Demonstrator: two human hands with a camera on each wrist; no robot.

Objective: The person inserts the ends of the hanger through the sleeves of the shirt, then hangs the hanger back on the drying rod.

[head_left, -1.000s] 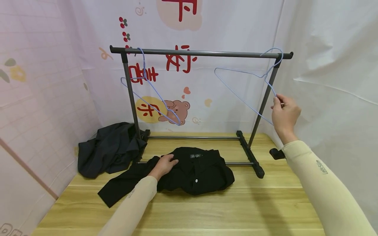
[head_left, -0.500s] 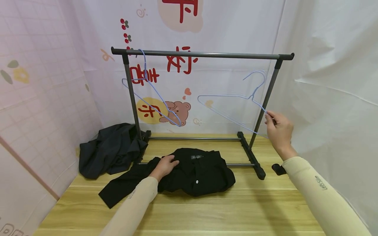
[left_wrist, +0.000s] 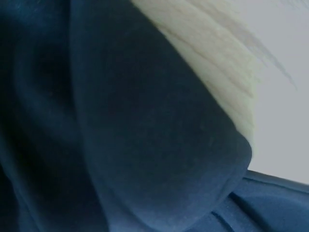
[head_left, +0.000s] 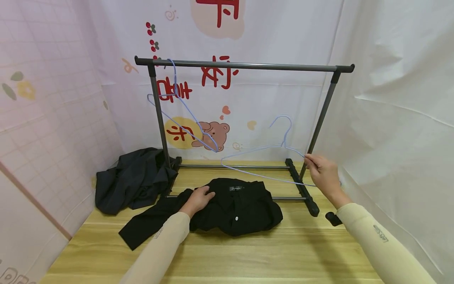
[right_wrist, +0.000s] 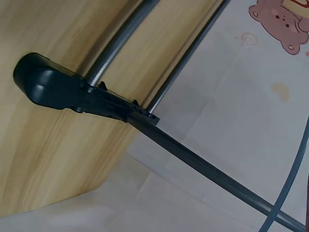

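Observation:
In the head view my left hand (head_left: 198,200) grips a black shirt (head_left: 244,213) by its left side near the collar, and its fingers are partly hidden by the cloth. The shirt lies bunched on the table, its label and a white button showing, one sleeve stretched out to the left. Dark cloth (left_wrist: 154,125) fills most of the left wrist view. My right hand (head_left: 324,175) pinches the right shoulder of a thin blue wire hanger (head_left: 260,148). This hanger is off the rail, its hook pointing up, tilted above the shirt. A bit of it, the hanger wire (right_wrist: 289,181), crosses the right wrist view.
A dark metal garment rack (head_left: 244,66) stands at the back of the wooden table (head_left: 269,258). A second blue hanger (head_left: 193,116) hangs at its left end. Dark crumpled clothing (head_left: 133,181) lies by the left leg, and a small black object (head_left: 333,219) is at the right.
My right hand has lifted the hanger off the rail's right end and brought it down and leftward toward the shirt. The left hand has stayed on the shirt.

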